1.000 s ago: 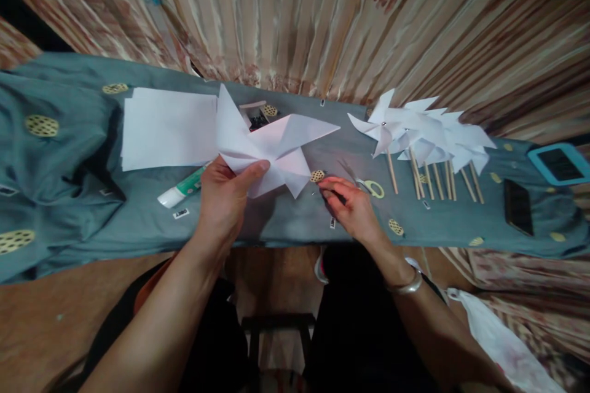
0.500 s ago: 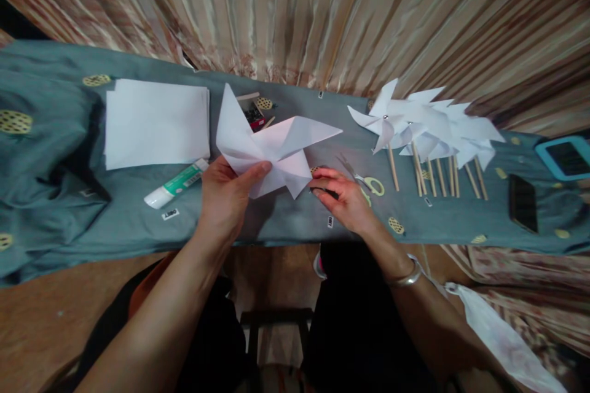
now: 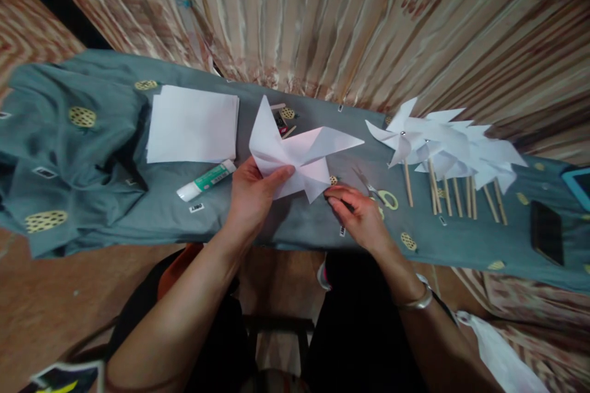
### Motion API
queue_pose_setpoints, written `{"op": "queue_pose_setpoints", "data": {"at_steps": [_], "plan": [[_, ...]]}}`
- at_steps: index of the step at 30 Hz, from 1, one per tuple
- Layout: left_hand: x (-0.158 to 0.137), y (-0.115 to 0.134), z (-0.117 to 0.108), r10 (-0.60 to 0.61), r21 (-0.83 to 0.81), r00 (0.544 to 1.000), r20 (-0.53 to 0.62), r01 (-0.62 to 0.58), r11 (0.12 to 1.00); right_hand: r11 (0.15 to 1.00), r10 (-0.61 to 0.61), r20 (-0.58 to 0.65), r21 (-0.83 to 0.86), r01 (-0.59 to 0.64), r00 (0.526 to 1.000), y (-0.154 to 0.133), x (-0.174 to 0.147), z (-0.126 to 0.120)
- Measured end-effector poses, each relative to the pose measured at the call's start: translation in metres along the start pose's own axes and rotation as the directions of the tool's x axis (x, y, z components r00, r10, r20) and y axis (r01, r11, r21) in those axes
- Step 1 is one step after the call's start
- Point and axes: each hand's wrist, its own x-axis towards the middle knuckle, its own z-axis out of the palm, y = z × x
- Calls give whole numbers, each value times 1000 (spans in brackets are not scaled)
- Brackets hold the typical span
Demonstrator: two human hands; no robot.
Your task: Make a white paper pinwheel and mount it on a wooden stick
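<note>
My left hand (image 3: pixel 255 196) grips a white folded paper pinwheel (image 3: pixel 308 155), its thumb pressed on the paper near the centre and the other fingers behind. No stick shows on this pinwheel. My right hand (image 3: pixel 357 212) is closed in a pinch just off the pinwheel's lower right tip; a small dark thing seems to be between its fingertips, too hidden to name. Scissors (image 3: pixel 386 198) with pale yellow handles lie right behind that hand. Beyond the pinwheel, partly covered by it, is a small open box (image 3: pixel 280 121) with dark contents.
A stack of white paper (image 3: pixel 193 126) lies at the left, with a glue stick (image 3: pixel 206 180) in front of it. Several finished pinwheels (image 3: pixel 454 141) on wooden sticks overlap at the right. Farther right are a phone (image 3: pixel 546 232) and a blue-edged device (image 3: pixel 578 187). A curtain (image 3: pixel 295 24) hangs behind the table.
The camera view has shifted, so the table things appear farther right. Both hands keep their holds; the right fingers have curled a little over the small dark thing.
</note>
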Motion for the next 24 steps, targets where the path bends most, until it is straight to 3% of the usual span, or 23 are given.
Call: {"op": "queue_pose_setpoints", "data": {"at_steps": [4,7,19,24], "plan": [[0,2,0,11,4,1000,5,-11,1000,986,120,-112,131,-105,987,6,4,4],[-1,3,-1,32,8,999,12,-32,999,984,129,-120,141,-112,984,10,6,6],[-2,2,-5,24,20,999,27,-25,999,985,-79,2,-152,79,997,-3,-8,-2],[-3,0,-4,4,36,1000,21,-5,999,981,-88,-11,-173,85,996,-9,-12,-3]]}}
